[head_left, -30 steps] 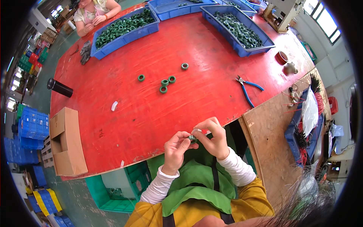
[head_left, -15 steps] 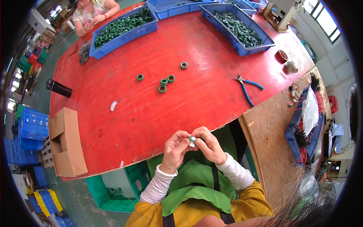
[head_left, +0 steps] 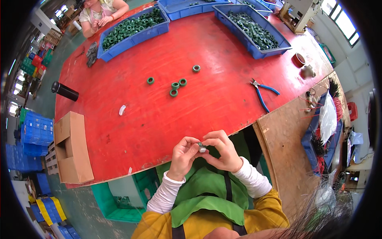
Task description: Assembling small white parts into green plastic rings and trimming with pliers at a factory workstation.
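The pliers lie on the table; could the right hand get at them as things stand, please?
Probably yes: nothing stands between the right hand and the pliers, though it is busy at the left hand's ring.

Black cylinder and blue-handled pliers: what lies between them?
The head view shows several green rings on the red tabletop, with a small whitish piece slightly lower in frame.

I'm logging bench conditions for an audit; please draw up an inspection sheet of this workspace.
Surface: red table, scuffed.
Pieces: green ring and pale piece at the hands; five loose rings; blue trays hold more.
Clutter: pliers, bottle, white strip, carton.
Hands: left hand pinches the ring; right hand is at it, grip unclear.
Cables: red and black wires in a right-side bin.
Surroundings: co-worker at far left; stacked crates beyond the carton.
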Demonstrator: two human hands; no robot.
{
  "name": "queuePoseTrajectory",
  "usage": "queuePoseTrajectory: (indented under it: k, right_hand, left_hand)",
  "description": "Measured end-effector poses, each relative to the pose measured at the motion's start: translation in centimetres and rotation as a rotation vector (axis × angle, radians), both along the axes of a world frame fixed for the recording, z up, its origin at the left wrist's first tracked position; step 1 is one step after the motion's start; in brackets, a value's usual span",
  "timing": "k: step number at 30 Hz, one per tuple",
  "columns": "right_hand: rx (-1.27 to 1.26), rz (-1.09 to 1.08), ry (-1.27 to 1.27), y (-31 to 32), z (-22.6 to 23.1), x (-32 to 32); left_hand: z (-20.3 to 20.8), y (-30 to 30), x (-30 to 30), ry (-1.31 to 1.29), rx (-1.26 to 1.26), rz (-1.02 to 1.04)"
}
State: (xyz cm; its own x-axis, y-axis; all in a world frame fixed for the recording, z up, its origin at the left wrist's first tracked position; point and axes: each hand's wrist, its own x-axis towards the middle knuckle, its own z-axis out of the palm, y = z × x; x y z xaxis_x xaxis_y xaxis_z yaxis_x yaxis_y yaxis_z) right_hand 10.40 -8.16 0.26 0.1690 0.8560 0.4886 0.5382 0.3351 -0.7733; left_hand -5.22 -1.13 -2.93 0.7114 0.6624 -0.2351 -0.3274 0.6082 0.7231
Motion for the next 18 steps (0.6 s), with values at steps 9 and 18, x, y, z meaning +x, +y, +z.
queuePoseTrajectory:
  k: [9, 18]
  right_hand:
    - [0.338, -0.069, -0.358, 0.4, -0.8, -0.7]
    - [0.152, -0.28, -0.276, -0.4, -1.3, -1.9]
  left_hand:
    - [-0.7, -0.5, 0.8, -0.154, -0.173, 0.14]
    - [-0.2, -0.8, 1.8, -0.2, -0.252, 0.196]
